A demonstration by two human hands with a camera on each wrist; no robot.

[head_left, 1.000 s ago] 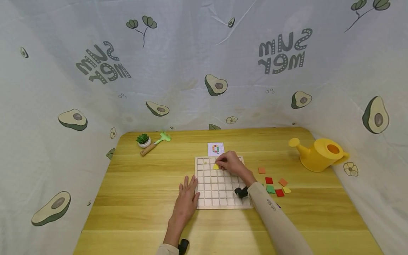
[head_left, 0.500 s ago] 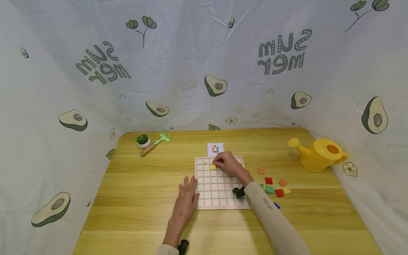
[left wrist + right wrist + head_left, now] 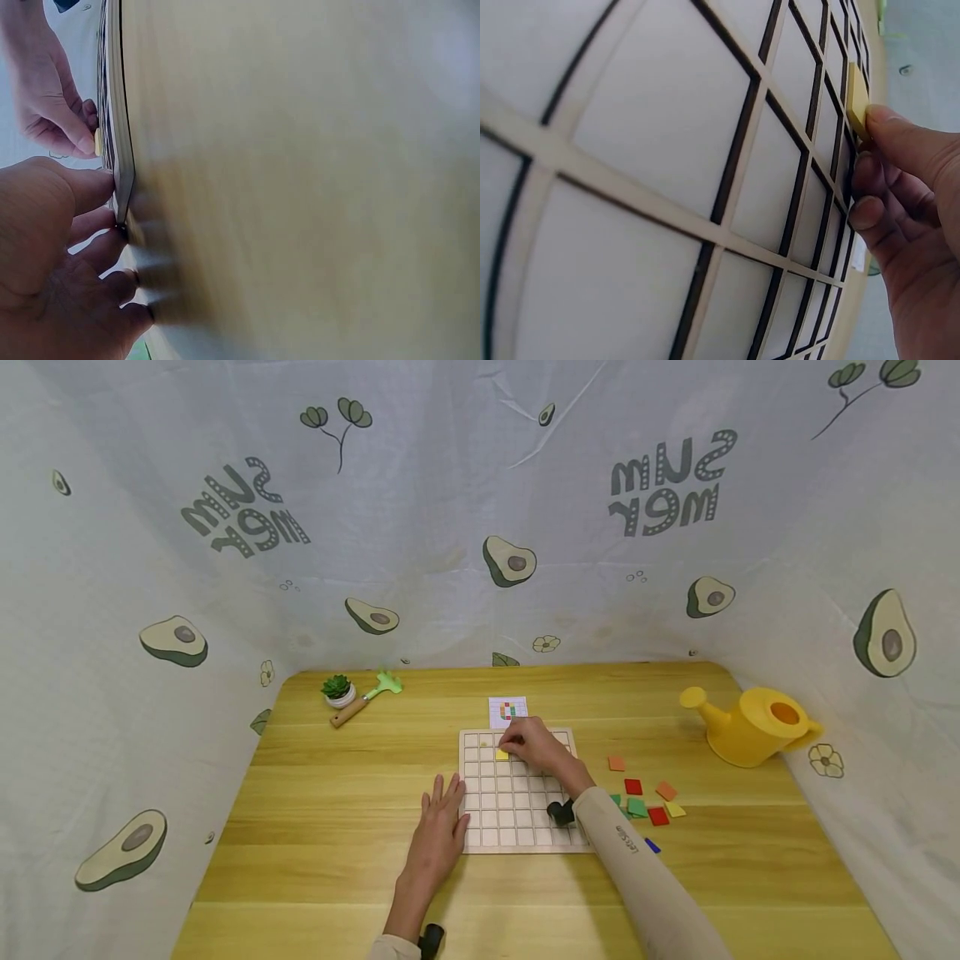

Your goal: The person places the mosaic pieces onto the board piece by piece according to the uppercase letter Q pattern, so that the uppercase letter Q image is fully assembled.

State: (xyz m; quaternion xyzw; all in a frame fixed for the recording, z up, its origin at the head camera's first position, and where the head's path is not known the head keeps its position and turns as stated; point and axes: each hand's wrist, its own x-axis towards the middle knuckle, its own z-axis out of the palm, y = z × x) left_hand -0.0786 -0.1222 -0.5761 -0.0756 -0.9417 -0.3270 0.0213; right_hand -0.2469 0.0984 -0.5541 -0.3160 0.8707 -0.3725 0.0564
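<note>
Right hand (image 3: pixel 536 745) pinches the yellow tile (image 3: pixel 502 755) at eleven o'clock on the board (image 3: pixel 507 819); left hand (image 3: pixel 438 823), fingers loosely spread, touches the nine o'clock edge. For a flush seat, square the tile before letting go, then press lightly.

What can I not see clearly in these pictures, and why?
Head view: lower right corner of the pattern card, hidden by the right hand.
Head view: some cells of the grid board, behind the same hand.
Head view: part of a green tile, behind the right sleeve.
Left wrist view: part of the yellow tile, behind the right hand.
</note>
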